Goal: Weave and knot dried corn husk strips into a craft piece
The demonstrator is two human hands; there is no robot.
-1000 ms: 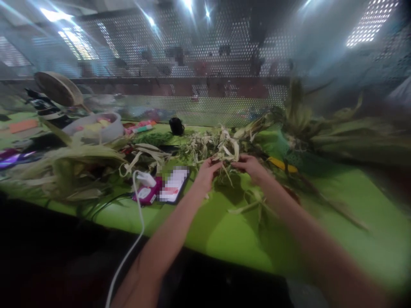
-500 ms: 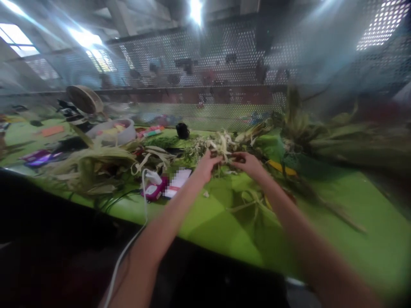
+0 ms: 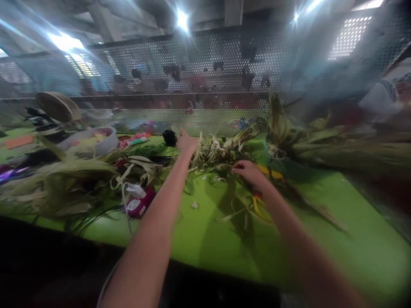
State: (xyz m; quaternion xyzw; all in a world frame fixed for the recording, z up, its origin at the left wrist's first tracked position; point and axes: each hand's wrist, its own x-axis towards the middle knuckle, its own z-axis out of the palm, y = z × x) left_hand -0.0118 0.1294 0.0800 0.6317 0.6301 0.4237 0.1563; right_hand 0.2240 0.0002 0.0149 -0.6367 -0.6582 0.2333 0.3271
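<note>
My left hand (image 3: 187, 143) reaches to the back of the green table, just right of a small black rounded object (image 3: 169, 137). Its thumb points right, apart from the raised finger; the other fingers are hidden, and I see nothing held. Closer to me, my right hand (image 3: 248, 171) has its fingertips pinched together at the near edge of a heap of dried corn husk strips (image 3: 216, 147). Whatever lies between those fingertips is too blurred to make out. Beside this hand are a yellow-handled tool (image 3: 269, 172) and a loose husk strip (image 3: 236, 215).
A larger pile of husks (image 3: 73, 179) covers the left side, with a purple power block (image 3: 140, 203) and white plug near it. Behind stand a pale bowl (image 3: 109, 141) and a round sieve-like item (image 3: 58, 107). Long leafy stalks (image 3: 321, 143) lie right. A perforated screen (image 3: 205, 85) closes the back.
My left hand has left the husk heap and moved up and left, towards the black object. My right hand stays near the heap, slightly lower. The view has turned a little right.
</note>
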